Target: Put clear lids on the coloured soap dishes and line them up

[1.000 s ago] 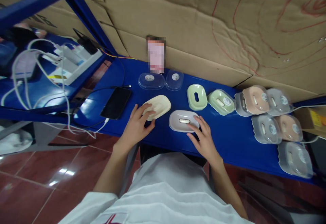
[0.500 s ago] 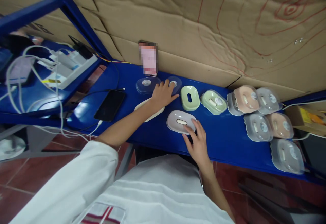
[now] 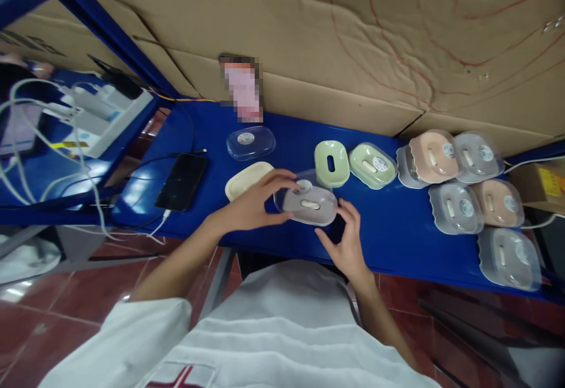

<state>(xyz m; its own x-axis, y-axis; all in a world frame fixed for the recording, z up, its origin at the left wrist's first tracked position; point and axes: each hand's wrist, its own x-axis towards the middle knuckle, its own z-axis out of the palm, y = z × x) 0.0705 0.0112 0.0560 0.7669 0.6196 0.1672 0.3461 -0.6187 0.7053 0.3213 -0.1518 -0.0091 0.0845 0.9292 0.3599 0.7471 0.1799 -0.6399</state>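
My left hand [image 3: 260,202] grips a clear plastic lid [image 3: 303,186] with a round sticker, thumb on the near side and fingers on the far side. The lid is tilted over the left part of a grey soap dish [image 3: 321,206], which has a cream oval piece in its middle. At the dish's right end my right hand [image 3: 346,241] holds the edge between thumb and fingers. A cream dish part [image 3: 247,181] lies partly behind my left hand. Beyond, a green soap dish [image 3: 332,164] with an open slot sits uncovered, beside a lidded green soap dish [image 3: 373,165].
Another clear lid [image 3: 251,143] lies at the back of the blue table [image 3: 282,135]. Several lidded grey and peach soap dishes [image 3: 435,156] are grouped at right. A black phone [image 3: 182,182] with a cable and a white power strip [image 3: 119,120] are at left. Cardboard [image 3: 300,40] walls the back.
My left hand has picked up the right-hand clear lid from the back and brought it over the grey dish. My right hand stays at the dish's right end.
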